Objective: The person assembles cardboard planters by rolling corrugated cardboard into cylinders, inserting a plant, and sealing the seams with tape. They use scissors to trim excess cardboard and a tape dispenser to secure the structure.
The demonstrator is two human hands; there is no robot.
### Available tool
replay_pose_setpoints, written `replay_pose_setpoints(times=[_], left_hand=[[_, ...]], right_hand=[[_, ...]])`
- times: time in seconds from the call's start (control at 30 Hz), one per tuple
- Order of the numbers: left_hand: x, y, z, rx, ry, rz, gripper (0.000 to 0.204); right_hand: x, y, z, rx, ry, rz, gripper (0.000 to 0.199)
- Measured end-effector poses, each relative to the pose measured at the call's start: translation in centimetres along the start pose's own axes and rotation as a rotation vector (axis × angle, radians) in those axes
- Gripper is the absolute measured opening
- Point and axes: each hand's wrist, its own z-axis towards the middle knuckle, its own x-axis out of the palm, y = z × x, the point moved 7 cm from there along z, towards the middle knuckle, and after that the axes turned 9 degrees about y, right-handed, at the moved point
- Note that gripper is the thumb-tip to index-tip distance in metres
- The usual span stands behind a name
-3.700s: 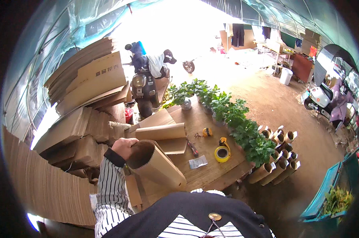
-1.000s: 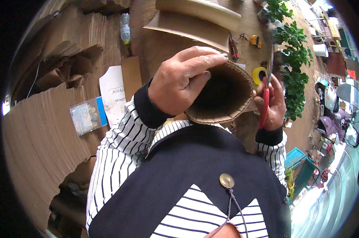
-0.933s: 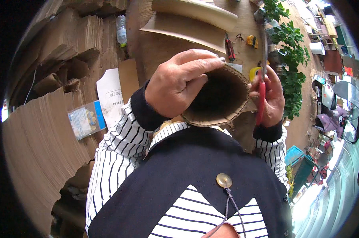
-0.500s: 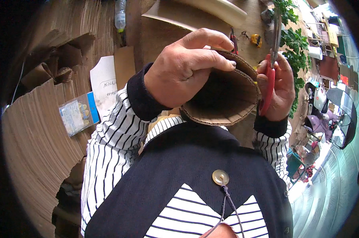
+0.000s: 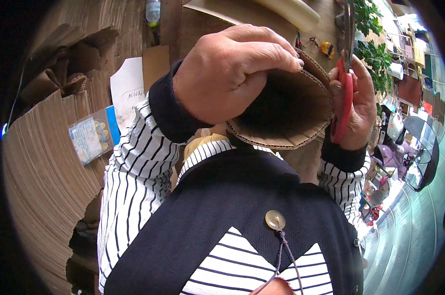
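Note:
A sheet of corrugated cardboard (image 5: 294,118) is curled into a wide tube in front of my chest, its open end toward me and one edge overlapping at the top. My left hand (image 5: 222,73) grips its upper left side, thumb and fingers closed over the rim. On the tube's right, my right hand (image 5: 362,110) is closed around red-handled scissors (image 5: 344,113) with the metal blades pointing away from me. Some of its fingertips are close to the tube's right edge; whether they touch it I cannot tell.
Stacked cardboard sheets (image 5: 45,162) fill the left side, with a plastic packet (image 5: 92,137) and white paper (image 5: 126,88) on them. Beyond my hands are a bottle (image 5: 153,12), a tape measure (image 5: 327,49) and a rolled sheet (image 5: 294,12). Leafy plants (image 5: 372,64) grow at the right.
The tube's right side and my right hand with the scissors have shifted to the right. My left hand keeps its grip. The background has shifted a little as well.

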Motion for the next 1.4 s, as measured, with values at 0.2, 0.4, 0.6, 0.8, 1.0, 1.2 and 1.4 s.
replay_pose_setpoints(times=[0.2,0.4,0.6,0.8,1.0,1.2,1.4], left_hand=[[0.1,-0.4,-1.3,-0.057,0.026,-0.036,0.041],[-2.1,0.2,-3.9,-0.139,0.008,0.083,0.04],[-2.2,-0.5,-4.5,-0.239,-0.003,0.121,0.038],[-0.2,-1.5,-3.0,-0.179,0.027,0.075,0.038],[2.8,-3.0,-0.3,-0.09,0.133,0.015,0.034],[3.8,-1.6,2.1,-0.04,0.217,-0.077,0.043],[5.0,-1.3,4.5,0.021,0.26,-0.055,0.036]], right_hand=[[-1.0,0.3,-1.4,0.052,0.107,-0.172,0.066],[-4.5,-1.7,-6.2,0.221,0.209,-0.341,0.067],[-3.1,-0.2,-8.9,0.119,0.245,-0.722,0.051],[-2.3,-1.2,-9.5,0.099,0.198,-0.898,0.048],[-3.0,-1.5,-8.9,0.087,0.202,-1.008,0.046],[-4.3,-2.1,-7.3,0.039,0.244,-1.065,0.045],[-5.2,-2.7,-6.3,0.017,0.296,-1.201,0.051]])
